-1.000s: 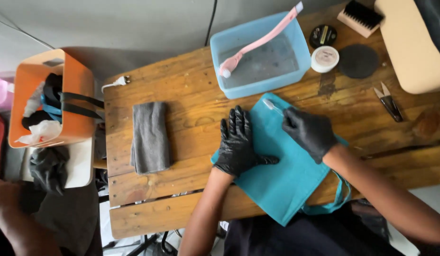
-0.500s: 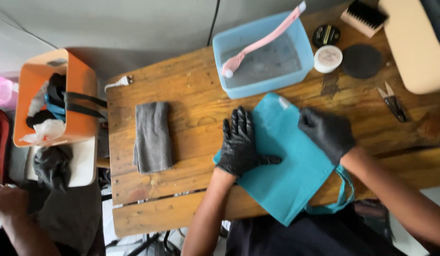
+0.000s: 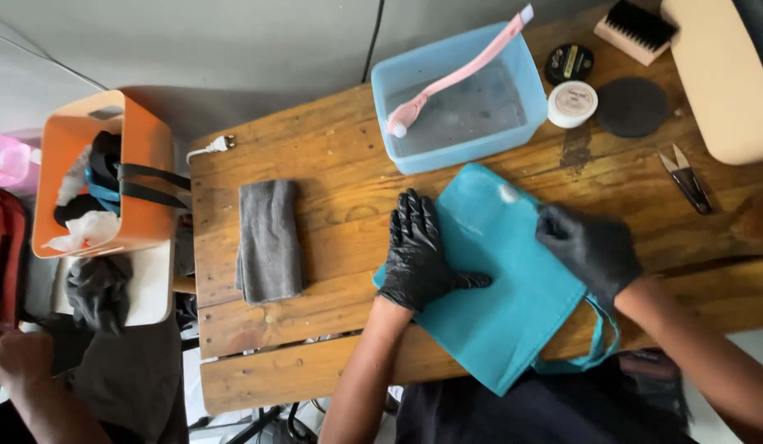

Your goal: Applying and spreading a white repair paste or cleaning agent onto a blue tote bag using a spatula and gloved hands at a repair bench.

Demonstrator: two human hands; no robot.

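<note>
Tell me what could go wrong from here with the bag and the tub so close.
1. The teal bag hangs over the table's near edge with its handles off the side; only the left hand pins it flat, so it may slide off.
2. The right hand works close to the tub of water; a wide stroke could bump it and spill.
3. The brush leans loose across the tub's rim and might tip out if knocked.

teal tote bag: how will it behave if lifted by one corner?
Probably floppy: the teal tote bag lies flat like thin fabric, its handle loop drooping off the table edge. Likely light. It may slide on the wood; the left hand presses it flat.
</note>
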